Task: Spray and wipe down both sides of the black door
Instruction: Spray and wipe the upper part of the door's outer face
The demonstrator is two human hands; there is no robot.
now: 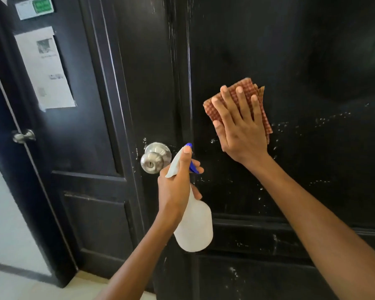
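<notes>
The black door (301, 61) fills the middle and right of the head view, with white spray droplets scattered over its middle panel. My right hand (240, 124) lies flat with straight fingers on a folded red-checked cloth (258, 92), pressing it against the panel. My left hand (178, 182) grips the neck of a white spray bottle (193, 226) with a blue nozzle, held in front of the door below and right of the silver round knob (155, 158). A finger sits on the blue trigger.
A second black door (78, 131) stands at the left with a paper notice (44, 70), a green sign (42, 5) and a silver lever handle (23, 136). Pale floor (20, 284) shows at the bottom left.
</notes>
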